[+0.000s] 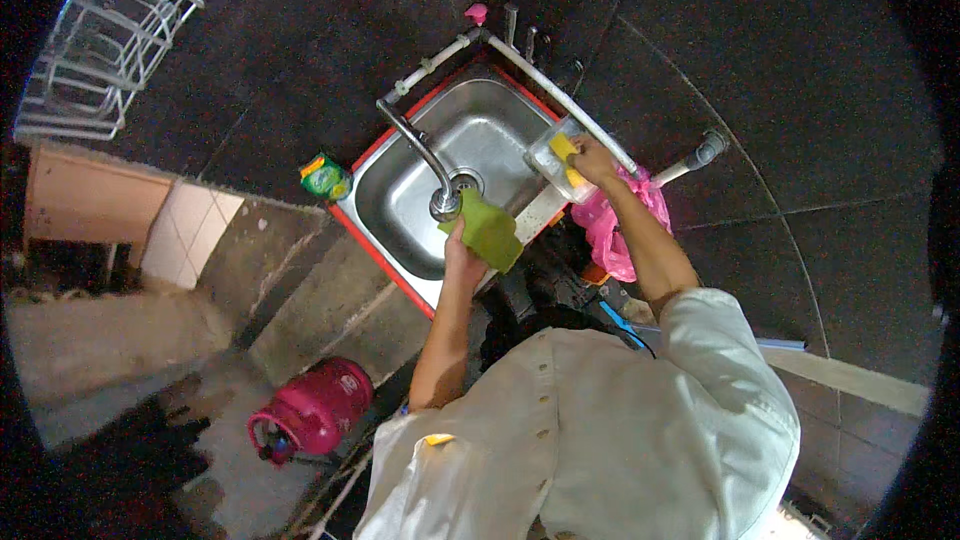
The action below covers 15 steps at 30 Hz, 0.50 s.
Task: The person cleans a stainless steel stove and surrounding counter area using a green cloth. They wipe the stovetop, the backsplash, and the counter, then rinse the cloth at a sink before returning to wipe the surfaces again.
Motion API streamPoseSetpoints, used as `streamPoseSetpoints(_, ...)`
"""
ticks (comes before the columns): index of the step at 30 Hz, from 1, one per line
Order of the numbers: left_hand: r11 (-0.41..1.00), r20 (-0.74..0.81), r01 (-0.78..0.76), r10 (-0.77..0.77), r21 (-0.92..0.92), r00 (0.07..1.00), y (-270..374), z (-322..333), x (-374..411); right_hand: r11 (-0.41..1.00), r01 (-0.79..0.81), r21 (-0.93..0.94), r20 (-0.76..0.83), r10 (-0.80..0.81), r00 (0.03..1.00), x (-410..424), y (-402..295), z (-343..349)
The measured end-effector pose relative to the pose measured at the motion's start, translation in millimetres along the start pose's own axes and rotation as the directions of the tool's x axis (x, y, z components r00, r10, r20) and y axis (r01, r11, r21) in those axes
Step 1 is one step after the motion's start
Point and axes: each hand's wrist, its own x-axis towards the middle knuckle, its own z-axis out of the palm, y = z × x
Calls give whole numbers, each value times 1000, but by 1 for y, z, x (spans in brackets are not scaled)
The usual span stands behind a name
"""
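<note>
My left hand (464,261) grips a green cloth (491,231), which hangs over the near edge of the stainless steel sink (491,139). The cloth's upper corner lies beside the spout end of the chrome faucet (424,150), close to the drain (468,180). On the sink's right rim rests a clear plastic container (545,163). Inside it is a yellow sponge (561,145), and the fingers of my right hand (592,160) close on it. A second yellow piece shows below those fingers; whether it is the same sponge is hidden.
A green packet (325,177) stands at the sink's left corner. White pipe (544,79) runs along the back wall. A pink plastic bag (615,240) hangs at right. On the floor is a pink gas cylinder (322,405); a white wire rack (142,30) juts in upper left.
</note>
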Motion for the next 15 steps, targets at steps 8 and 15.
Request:
streamPoseSetpoints(8,998,35,28,-29,49,999,-4,-40,139,921,189,341,57,-221,974,-8,-74,56)
streamPoseSetpoints(15,1000,-68,13,-14,-5,998,-7,-69,194,912,397,-106,48,-394,918,-30,-150,121)
